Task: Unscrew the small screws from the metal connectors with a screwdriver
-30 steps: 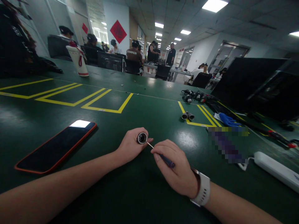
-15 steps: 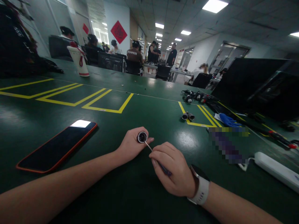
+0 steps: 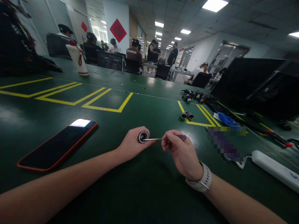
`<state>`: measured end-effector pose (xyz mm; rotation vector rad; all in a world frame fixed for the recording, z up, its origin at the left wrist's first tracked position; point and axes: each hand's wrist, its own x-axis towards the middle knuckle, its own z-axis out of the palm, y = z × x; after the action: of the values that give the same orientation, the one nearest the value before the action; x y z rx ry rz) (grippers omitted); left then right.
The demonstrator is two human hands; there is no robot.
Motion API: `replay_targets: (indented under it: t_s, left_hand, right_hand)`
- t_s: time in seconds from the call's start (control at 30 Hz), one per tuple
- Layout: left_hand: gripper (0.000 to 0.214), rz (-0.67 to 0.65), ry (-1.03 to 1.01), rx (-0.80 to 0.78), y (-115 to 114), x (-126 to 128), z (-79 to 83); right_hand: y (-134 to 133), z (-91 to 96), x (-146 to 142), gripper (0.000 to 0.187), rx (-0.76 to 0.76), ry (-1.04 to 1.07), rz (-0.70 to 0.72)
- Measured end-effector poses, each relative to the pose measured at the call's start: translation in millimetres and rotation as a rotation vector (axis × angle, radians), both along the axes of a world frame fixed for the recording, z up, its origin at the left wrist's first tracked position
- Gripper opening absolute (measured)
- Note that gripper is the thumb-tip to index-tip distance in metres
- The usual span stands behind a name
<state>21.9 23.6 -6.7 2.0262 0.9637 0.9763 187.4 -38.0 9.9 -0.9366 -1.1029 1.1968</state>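
My left hand rests on the green table with its fingers wrapped round a small black cylindrical part, whose round end faces up toward me. My right hand pinches a thin screwdriver with a purple handle. The metal shaft lies nearly level, and its tip sits in the open end of the part. A white watch is on my right wrist.
A phone in a red case lies at the left. Two small cylindrical parts sit on a yellow line, more parts behind, a blue glove and a white power strip at the right. A white cup stands far left; people sit beyond.
My right hand has swung up and to the right, turning the screwdriver from a slant to nearly level. The tip stays in the part. My left hand has hardly moved.
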Motion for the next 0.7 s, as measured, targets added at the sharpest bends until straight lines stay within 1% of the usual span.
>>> replay_targets:
  t_s: [0.1,0.17,0.23,0.37,0.5,0.6,0.7]
  left_hand:
    - [0.020,-0.008,0.021,-0.003,-0.3,0.1,1.8]
    - [0.021,-0.014,0.054,0.003,-0.7,0.1,3.3]
    - [0.022,-0.033,0.093,0.014,-1.5,0.2,5.0]
    - [0.023,-0.065,0.140,0.039,-3.6,1.1,8.2]
    - [0.021,-0.095,0.197,0.058,-4.4,2.9,10.5]
    - [0.020,-0.101,0.252,0.083,-4.9,5.5,10.5]
    - [0.019,-0.082,0.340,0.139,-6.6,9.9,8.9]
  right_hand:
    - [2.4,2.0,0.7,0.017,-0.003,0.027,0.028]
    - [2.8,3.8,1.6,0.019,0.004,0.015,-0.005]
    - [3.9,5.2,3.3,0.023,-0.021,0.045,-0.065]
    - [10.4,5.2,8.7,0.022,-0.145,0.220,-0.165]
    - [20.8,2.0,17.5,0.023,-0.290,0.378,-0.188]
    - [30.3,-2.3,27.8,0.027,-0.355,0.407,-0.181]
    - [39.6,-6.5,39.1,0.029,-0.361,0.391,-0.191]
